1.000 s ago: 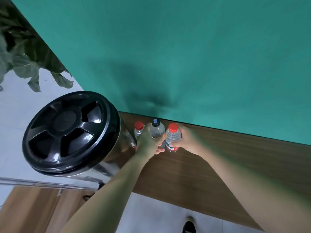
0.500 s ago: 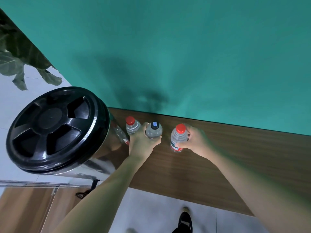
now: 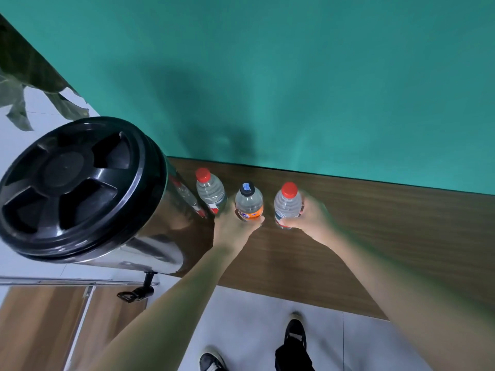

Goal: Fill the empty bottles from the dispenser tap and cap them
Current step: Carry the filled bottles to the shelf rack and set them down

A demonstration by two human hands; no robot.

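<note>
Three capped clear bottles stand in a row on the wooden table [image 3: 375,223] by the green wall. My left hand [image 3: 233,228] grips the middle bottle [image 3: 249,202], which has a black cap and an orange label. My right hand [image 3: 310,218] grips the right bottle [image 3: 288,203], red-capped. A third red-capped bottle [image 3: 210,191] stands free beside the steel dispenser [image 3: 80,188] with its black lid. The dispenser's black tap [image 3: 139,291] hangs below the table's front edge at the left.
A plant's leaves [image 3: 24,84] show at the upper left. A metal rail [image 3: 67,281] and a wooden surface [image 3: 40,330] lie below the dispenser. The person's dark shoes [image 3: 294,336] stand on the grey floor in front of the table.
My right hand has drawn the red-capped bottle to the right, away from the middle one. The two held bottles, close together before, now stand apart. The camera has shifted, so the scene sits differently in view.
</note>
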